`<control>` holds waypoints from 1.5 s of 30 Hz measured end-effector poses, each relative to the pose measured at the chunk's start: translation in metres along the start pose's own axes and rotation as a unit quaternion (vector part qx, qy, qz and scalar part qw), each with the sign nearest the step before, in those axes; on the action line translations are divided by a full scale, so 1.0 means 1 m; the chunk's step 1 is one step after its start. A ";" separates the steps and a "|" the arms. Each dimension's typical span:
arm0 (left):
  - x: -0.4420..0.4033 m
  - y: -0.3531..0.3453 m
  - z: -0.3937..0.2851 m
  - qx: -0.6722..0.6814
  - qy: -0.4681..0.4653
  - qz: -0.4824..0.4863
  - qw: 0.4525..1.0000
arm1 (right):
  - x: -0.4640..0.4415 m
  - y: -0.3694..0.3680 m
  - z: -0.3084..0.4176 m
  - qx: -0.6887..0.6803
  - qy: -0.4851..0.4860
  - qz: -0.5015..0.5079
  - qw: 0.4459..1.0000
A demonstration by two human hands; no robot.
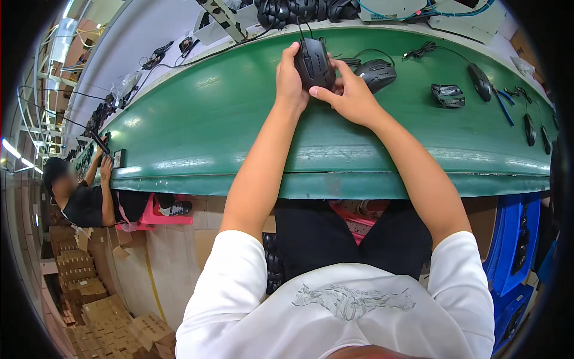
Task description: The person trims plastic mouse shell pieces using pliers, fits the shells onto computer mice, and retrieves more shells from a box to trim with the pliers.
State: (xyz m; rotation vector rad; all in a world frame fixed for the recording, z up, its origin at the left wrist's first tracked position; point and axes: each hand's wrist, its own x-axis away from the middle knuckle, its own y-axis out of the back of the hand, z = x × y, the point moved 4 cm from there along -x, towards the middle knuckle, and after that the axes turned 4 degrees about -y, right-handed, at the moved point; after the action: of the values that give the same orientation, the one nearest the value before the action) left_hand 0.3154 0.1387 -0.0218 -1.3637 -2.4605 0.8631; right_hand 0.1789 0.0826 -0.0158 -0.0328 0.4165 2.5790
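Black mouse [316, 64] is held by the fingers of left hand [289, 79] and right hand [351, 96].

Left hand [290, 81] and right hand [353, 99] close together, fingers bent in a grip.
Right thumb [323, 94] points toward the left hand; left forearm [260, 164] and right forearm [417, 163] slant inward, nearing each other toward the wrists.

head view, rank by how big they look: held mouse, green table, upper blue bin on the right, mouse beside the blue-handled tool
1. green table
2. upper blue bin
3. held mouse
4. mouse beside the blue-handled tool apparent size only
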 end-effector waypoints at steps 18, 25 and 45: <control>0.011 0.003 0.003 0.039 -0.028 -0.098 0.994 | 0.003 -0.010 0.006 0.189 0.146 -0.078 0.968; 0.014 0.004 0.008 0.155 -0.017 0.013 0.988 | 0.011 -0.014 0.010 0.179 0.193 -0.129 0.956; 0.007 0.001 0.009 -0.130 -0.137 -0.092 0.978 | 0.000 0.013 0.001 0.065 0.069 -0.123 0.988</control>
State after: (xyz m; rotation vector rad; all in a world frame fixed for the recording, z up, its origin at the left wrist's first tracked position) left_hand 0.3080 0.1413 -0.0305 -1.1285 -2.9450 0.7491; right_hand 0.1728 0.0724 -0.0108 -0.2055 0.5934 2.3083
